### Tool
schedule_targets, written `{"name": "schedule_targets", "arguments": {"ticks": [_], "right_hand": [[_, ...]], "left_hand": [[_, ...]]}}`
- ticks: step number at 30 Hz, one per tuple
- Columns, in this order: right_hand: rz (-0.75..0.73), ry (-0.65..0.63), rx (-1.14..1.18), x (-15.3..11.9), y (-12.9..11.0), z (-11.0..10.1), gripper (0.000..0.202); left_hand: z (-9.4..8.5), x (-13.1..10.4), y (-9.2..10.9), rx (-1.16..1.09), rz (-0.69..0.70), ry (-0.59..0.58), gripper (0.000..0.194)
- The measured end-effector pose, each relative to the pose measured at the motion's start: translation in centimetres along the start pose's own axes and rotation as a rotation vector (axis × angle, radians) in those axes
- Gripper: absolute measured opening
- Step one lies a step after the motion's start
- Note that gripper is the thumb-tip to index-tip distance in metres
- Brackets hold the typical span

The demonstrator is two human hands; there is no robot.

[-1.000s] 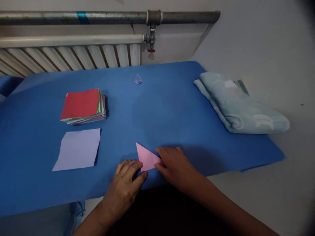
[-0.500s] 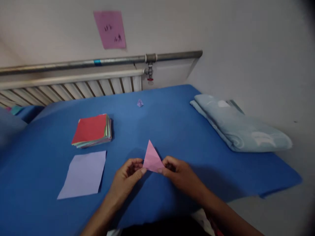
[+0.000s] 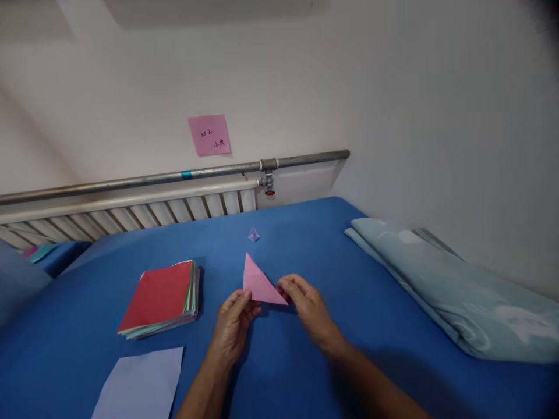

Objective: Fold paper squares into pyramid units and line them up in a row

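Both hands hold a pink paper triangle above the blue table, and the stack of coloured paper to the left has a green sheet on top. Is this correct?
Not quite: in the head view the stack of coloured paper has a red sheet on top, not green. The rest holds.

**Pink triangle is coming up off the table**

So the pink paper triangle (image 3: 261, 285) is being held up in the air now, where a second ago it was lying flat on the blue cloth (image 3: 305, 361). The left hand (image 3: 233, 323) is pinching its lower left corner instead of resting flat beside it, and the right hand (image 3: 305, 302) is gripping the right tip rather than pressing down on top. The head is tilting up too, so a pink note (image 3: 209, 134) on the wall is showing and the lavender sheet (image 3: 140, 384) is sliding toward the bottom edge.
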State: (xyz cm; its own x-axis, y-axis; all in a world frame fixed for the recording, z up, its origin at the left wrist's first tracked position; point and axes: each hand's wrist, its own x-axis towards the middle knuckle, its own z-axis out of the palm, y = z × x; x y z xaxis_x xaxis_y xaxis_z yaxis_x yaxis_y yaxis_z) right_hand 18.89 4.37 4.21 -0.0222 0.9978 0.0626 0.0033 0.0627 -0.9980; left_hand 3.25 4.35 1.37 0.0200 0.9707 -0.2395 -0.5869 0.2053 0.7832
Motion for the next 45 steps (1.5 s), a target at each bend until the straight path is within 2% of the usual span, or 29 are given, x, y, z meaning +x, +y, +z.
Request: {"name": "schedule_targets", "arguments": {"ticks": [3, 7, 12, 18, 29, 39, 43, 45], "right_hand": [[0.081, -0.003, 0.081, 0.1, 1.0, -0.2, 0.027], [0.127, -0.040, 0.166, -0.1, 1.1, -0.4, 0.028], [0.196, -0.105, 0.188, -0.8, 0.2, -0.1, 0.023], [0.207, -0.108, 0.202, -1.4, -1.1, 0.0, 0.020], [0.223, -0.140, 0.262, -1.8, -1.1, 0.1, 0.018], [0.188, -0.169, 0.185, -1.7, -1.1, -0.1, 0.017], [0.296, -0.237, 0.233, -1.4, 0.0, -0.1, 0.012], [0.340, -0.245, 0.227, -1.4, 0.6, -0.1, 0.012]], "left_hand": [[-1.2, 0.4, -0.3, -0.041, -0.083, -0.064, 0.027], [-1.9, 0.7, -0.3, -0.085, -0.136, -0.132, 0.021], [-1.8, 0.6, -0.4, -0.053, -0.178, -0.179, 0.020], [-1.7, -0.2, -0.8, -0.011, -0.243, -0.226, 0.022], [-1.7, -0.6, -0.8, -0.015, -0.251, -0.266, 0.022], [-1.7, -0.6, -0.7, 0.085, -0.240, -0.249, 0.026], [-1.6, -0.7, -0.7, 0.162, -0.261, -0.312, 0.029], [-1.4, -0.7, -0.7, 0.147, -0.266, -0.309, 0.030]]}}
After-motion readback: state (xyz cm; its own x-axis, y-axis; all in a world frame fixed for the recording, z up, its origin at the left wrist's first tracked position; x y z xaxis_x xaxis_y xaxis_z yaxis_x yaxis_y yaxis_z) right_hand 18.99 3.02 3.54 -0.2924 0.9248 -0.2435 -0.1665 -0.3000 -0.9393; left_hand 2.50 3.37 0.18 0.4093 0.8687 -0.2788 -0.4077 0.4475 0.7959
